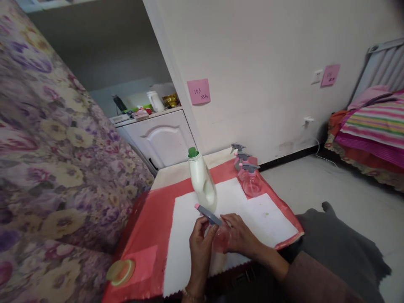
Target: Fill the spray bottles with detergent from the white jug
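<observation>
A small clear pinkish spray bottle (222, 240) is held between my two hands, low over the front of the table. My left hand (202, 240) has its fingers closed around the neck, at the grey trigger head (208, 215) with a pink nozzle tip. My right hand (242, 235) grips the round body from the right side. Just behind them stands a large white jug (202, 181) with a handle, upright, a green piece (192, 152) showing at its mouth. Whether the trigger head is fully seated on the neck is hidden by my fingers.
Several similar spray bottles (252, 185) stand at the table's back right corner. A white cloth (179, 235) covers part of the red tabletop (143, 223). A yellowish round container (121, 272) sits front left, near a floral curtain (63, 168). Behind is a white cabinet (164, 139).
</observation>
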The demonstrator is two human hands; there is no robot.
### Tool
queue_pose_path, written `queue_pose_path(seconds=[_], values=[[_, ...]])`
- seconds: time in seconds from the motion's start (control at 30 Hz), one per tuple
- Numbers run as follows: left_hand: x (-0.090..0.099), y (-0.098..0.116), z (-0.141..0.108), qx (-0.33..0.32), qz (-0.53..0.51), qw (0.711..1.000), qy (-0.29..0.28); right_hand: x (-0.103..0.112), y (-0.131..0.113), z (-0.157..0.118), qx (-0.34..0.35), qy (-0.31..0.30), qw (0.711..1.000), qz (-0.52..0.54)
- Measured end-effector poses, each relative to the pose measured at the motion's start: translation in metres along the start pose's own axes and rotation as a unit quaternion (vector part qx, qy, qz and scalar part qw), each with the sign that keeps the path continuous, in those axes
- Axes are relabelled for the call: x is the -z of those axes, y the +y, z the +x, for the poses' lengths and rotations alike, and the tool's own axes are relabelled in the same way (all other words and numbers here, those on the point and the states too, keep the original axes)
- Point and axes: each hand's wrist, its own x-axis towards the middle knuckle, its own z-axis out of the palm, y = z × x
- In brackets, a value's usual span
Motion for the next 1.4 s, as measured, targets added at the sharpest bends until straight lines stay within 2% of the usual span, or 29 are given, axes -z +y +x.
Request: queue_pose_path(seconds=[0.2, 0.4, 0.73, 1.1, 1.33, 1.4], values=[[0.009, 0.008, 0.005, 0.021, 0.006, 0.998, -0.065, -0.010, 0.000, -0.002, -0.006, 0.014, 0.999, 0.035], [0.018, 0.008, 0.011, 0.014, 0.025, 0.991, -0.128, -0.007, -0.009, 0.000, -0.005, 0.016, 0.999, 0.036], [0.023, 0.014, 0.020, 0.007, 0.034, 0.985, -0.171, -0.002, -0.015, 0.002, 0.001, 0.005, 0.999, 0.050], [0.025, 0.006, 0.017, -0.009, 0.052, 0.981, -0.185, -0.002, -0.017, 0.004, 0.000, 0.006, 0.999, 0.053], [0.014, 0.006, 0.016, 0.015, 0.024, 0.992, -0.127, -0.001, -0.018, 0.006, -0.004, 0.003, 0.999, 0.041], [0.013, 0.004, 0.017, 0.018, 0.020, 0.992, -0.126, -0.002, -0.017, 0.007, -0.003, 0.003, 0.999, 0.039]])
